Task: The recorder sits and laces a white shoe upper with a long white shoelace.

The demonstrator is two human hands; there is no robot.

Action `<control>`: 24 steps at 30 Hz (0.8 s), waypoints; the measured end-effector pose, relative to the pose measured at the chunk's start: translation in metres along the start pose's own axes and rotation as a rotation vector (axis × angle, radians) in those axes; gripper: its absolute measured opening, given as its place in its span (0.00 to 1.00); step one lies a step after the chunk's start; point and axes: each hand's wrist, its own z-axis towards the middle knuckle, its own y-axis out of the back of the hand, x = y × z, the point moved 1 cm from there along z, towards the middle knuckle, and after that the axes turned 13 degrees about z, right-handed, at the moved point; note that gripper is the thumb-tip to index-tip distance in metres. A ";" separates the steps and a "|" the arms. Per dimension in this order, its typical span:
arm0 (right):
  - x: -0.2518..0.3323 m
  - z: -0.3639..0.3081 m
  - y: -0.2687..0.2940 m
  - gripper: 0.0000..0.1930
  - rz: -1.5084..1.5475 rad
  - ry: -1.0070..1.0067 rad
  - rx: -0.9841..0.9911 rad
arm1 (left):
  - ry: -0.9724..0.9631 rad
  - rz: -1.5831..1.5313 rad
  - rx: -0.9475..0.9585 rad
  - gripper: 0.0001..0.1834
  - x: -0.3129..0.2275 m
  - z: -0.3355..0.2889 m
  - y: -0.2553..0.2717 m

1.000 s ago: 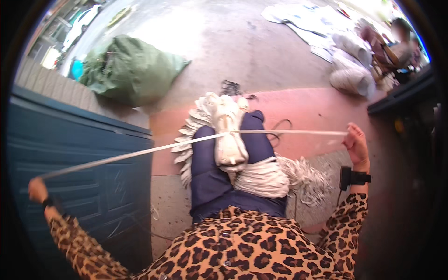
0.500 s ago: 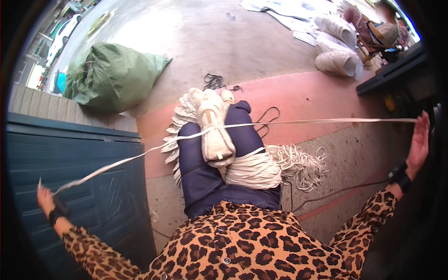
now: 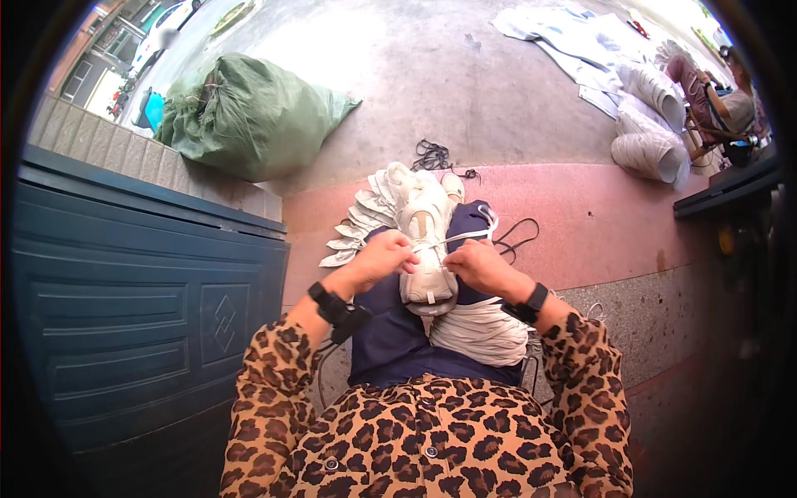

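A cream sneaker [image 3: 429,278] lies across my lap with its heel toward me. A flat white shoelace [image 3: 465,236] crosses its opening and loops to the right, over my knee. Close to the shoe's left side, my left hand [image 3: 386,256] pinches the lace with curled fingers. On the right side my right hand [image 3: 486,267] is also closed on the lace, its fingertips near the shoe. A thick bundle of white laces [image 3: 481,334] rests over my right thigh, partly hidden by my right forearm.
Several cream shoe pieces [image 3: 357,226] fan out beyond my left knee. Black laces [image 3: 432,155] lie on the floor ahead. A green sack [image 3: 249,120] stands at left, near a blue panelled door [image 3: 141,307]. White wrapped rolls [image 3: 652,153] and a seated person [image 3: 730,104] are far right.
Both hands have come in from wide apart to the shoe. The lace, stretched taut between them before, now hangs in a loose loop. The view has shifted slightly.
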 end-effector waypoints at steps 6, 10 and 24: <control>-0.022 0.030 -0.011 0.06 -0.325 0.048 -0.135 | 0.121 -0.158 -0.073 0.05 0.005 0.039 -0.037; -0.024 0.037 -0.009 0.06 -0.352 0.034 -0.186 | 0.101 -0.062 -0.204 0.03 0.005 0.056 -0.049; -0.013 0.046 -0.010 0.05 -0.457 0.134 -0.102 | -0.038 -0.322 -0.409 0.06 0.008 0.044 -0.060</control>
